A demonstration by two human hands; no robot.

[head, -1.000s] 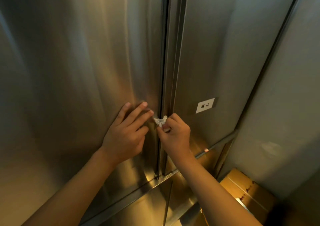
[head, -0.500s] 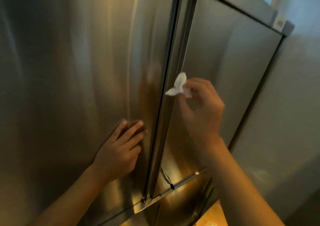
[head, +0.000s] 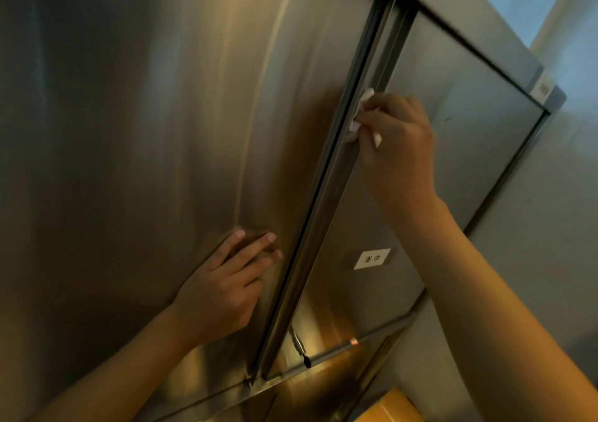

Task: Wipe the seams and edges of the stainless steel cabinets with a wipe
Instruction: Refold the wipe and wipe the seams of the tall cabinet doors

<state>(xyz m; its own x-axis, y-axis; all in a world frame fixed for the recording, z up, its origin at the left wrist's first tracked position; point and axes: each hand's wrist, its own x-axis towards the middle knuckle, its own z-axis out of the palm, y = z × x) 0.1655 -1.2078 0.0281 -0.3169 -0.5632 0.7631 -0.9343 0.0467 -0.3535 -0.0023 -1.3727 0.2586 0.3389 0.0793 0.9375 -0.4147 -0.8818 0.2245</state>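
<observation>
Two tall stainless steel cabinet doors fill the view, the left door (head: 145, 162) and the right door (head: 459, 169), split by a slanted vertical seam (head: 326, 201). My right hand (head: 396, 140) pinches a small crumpled white wipe (head: 359, 114) and presses it against the seam's right edge, high up. My left hand (head: 226, 289) rests flat on the left door, lower down, with straight fingers just left of the seam. Most of the wipe is hidden under my fingers.
A white label with black characters (head: 372, 259) is stuck on the right door. A horizontal seam (head: 323, 357) runs below both doors, with lower panels under it. A grey wall (head: 556, 227) stands at the right and a yellow-brown box (head: 398, 408) lies near the floor.
My right hand has carried the wipe from low on the seam, beside my left hand, up to its upper part. The view tilted upward. My left hand stayed pressed on the left door.
</observation>
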